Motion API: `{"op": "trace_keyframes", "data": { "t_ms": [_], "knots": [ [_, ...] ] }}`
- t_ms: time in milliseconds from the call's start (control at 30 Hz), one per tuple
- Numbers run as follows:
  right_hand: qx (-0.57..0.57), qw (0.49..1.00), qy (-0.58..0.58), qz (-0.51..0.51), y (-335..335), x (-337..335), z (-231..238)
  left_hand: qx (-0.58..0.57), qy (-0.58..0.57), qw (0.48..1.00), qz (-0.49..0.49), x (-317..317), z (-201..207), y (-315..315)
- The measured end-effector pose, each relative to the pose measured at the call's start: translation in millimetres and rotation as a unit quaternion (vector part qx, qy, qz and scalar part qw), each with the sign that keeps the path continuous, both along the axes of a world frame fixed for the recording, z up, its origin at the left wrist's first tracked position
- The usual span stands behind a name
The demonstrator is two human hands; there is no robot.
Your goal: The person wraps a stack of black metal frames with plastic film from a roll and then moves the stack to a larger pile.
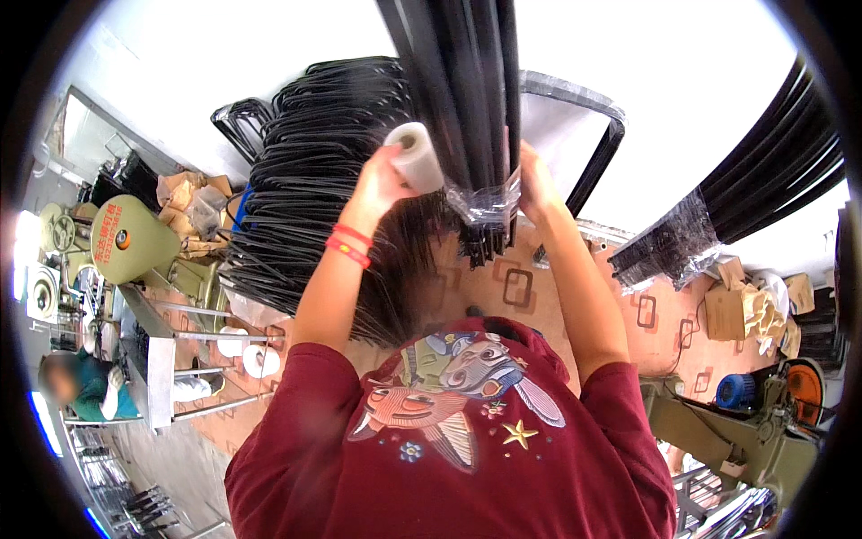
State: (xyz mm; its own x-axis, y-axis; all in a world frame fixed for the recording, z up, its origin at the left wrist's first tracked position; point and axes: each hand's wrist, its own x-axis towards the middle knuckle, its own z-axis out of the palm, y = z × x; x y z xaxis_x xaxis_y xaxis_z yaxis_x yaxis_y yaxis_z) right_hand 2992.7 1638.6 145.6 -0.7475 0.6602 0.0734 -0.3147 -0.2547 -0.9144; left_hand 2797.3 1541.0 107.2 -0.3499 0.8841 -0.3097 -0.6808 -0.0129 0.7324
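Note:
My left hand (381,187) is closed around a roll of clear stretch film (422,162), its core end facing up. The roll is beside the left side of an upright bundle of thin black rods (467,99), slightly blurred at its upper part. A band of clear film (489,205) wraps the bundle near its lower end. At the bundle's right side, my right hand (537,184) grips it next to the film band; most of its fingers are hidden behind the rods.
A large stack of bent black frames (314,162) stands close on the left. Another film-wrapped black bundle (682,229) leans at the right, with cardboard boxes (729,310) beyond. Green machines (135,241) are far left. A co-worker in a green top (94,391) sits at the left.

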Motion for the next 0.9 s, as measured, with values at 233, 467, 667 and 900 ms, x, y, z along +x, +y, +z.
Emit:
{"op": "trace_keyframes", "data": {
  "t_ms": [233,467,667,900],
  "knots": [
    [0.215,0.92,0.028,-0.325,-80,73,-30,0.102,0.245,0.951,-0.156,6,-41,-120],
    [0.339,0.929,-0.142,0.051,-147,96,-66,0.054,0.119,0.983,-0.126,120,-29,-138],
    [0.417,0.885,-0.206,-0.015,-165,138,-77,0.036,0.274,0.932,-0.233,165,-45,-145],
    [0.183,0.94,-0.136,-0.253,-176,202,-94,0.12,0.502,0.844,-0.145,67,-7,1]
  ]
}}
